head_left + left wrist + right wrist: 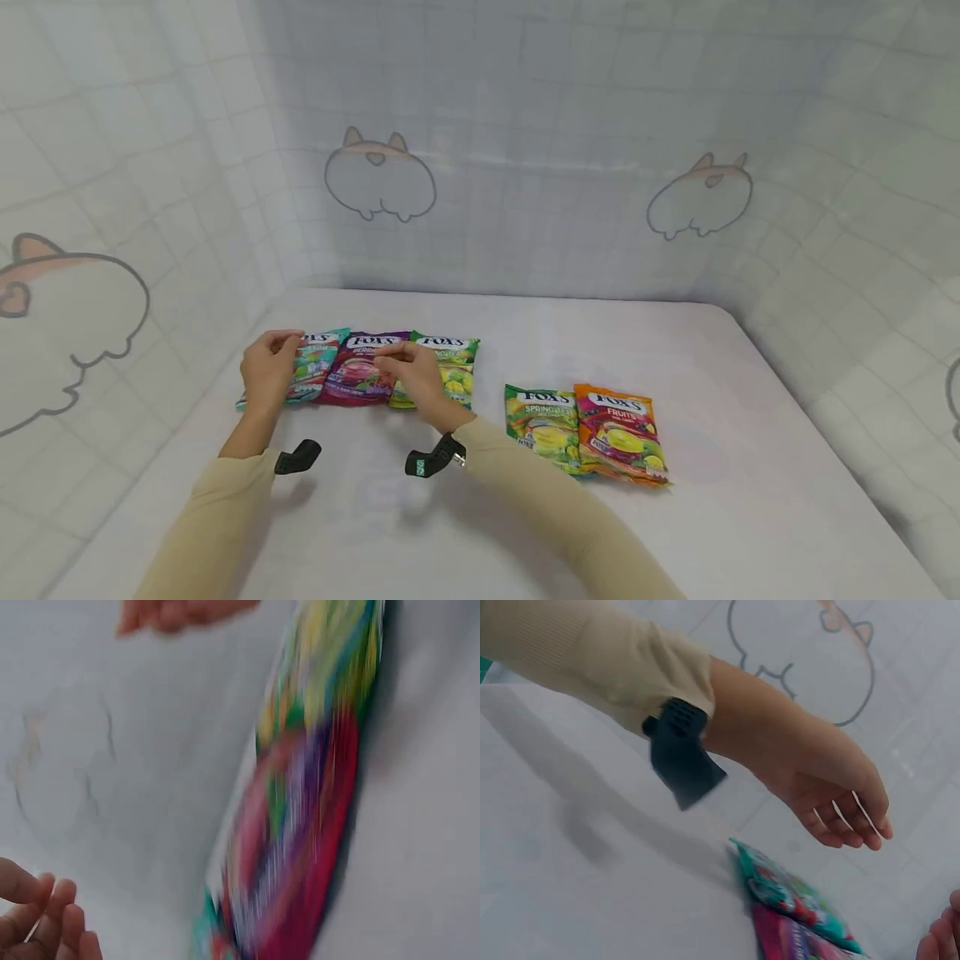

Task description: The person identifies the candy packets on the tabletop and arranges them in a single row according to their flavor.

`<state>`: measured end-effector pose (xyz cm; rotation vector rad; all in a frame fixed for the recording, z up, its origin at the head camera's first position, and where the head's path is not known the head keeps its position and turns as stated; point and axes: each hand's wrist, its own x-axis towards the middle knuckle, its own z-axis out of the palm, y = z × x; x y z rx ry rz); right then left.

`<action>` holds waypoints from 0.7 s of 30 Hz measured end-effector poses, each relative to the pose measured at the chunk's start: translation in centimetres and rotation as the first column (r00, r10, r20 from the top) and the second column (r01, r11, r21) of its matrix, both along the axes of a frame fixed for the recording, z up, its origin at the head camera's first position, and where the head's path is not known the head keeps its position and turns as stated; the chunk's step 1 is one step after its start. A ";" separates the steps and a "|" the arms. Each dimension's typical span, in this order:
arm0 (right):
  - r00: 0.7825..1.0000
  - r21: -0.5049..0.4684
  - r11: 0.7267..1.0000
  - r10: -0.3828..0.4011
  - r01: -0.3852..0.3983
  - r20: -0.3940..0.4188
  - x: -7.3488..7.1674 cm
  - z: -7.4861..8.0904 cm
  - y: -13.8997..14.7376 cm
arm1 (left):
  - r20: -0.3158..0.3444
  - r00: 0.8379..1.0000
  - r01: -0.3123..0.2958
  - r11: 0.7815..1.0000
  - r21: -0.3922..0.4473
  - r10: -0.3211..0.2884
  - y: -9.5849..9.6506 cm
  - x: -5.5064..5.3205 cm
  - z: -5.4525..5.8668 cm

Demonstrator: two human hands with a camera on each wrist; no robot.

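Observation:
Three Fox's candy bags lie side by side at the far left of the table: a teal bag (313, 367), a purple berries bag (358, 377) and a green spring tea bag (457, 371). My left hand (268, 371) hovers by the teal bag, fingers loosely bent and holding nothing. In the right wrist view, that left hand (829, 780) is raised above the bags. Over the border of the purple and green bags is my right hand (415, 375), its fingers loosely bent and apart from both. The left wrist view blurs the bags.
A second spring tea bag (543, 429) and an orange fruits bag (621, 435) lie together, right of the middle. White tiled-pattern walls with dog drawings stand around the white table (735, 500). Each wrist bears a black camera mount (298, 457).

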<state>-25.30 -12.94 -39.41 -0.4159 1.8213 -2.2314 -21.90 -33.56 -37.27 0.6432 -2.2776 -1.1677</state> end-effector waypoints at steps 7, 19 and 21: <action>0.999 0.055 0.998 0.014 -0.012 -0.036 -0.1 0.6 5.6 | -0.029 0.959 0.284 0.957 0.051 -0.283 6.8 1.1 1.7; 0.982 0.301 0.952 0.101 -0.048 -0.162 1.6 -1.4 15.0 | 0.068 0.756 0.609 0.737 0.293 -0.651 15.2 2.1 -2.6; 0.977 0.370 0.929 0.101 -0.025 -0.186 1.9 -1.6 16.4 | 0.089 0.730 0.622 0.712 0.326 -0.678 16.1 2.4 -3.4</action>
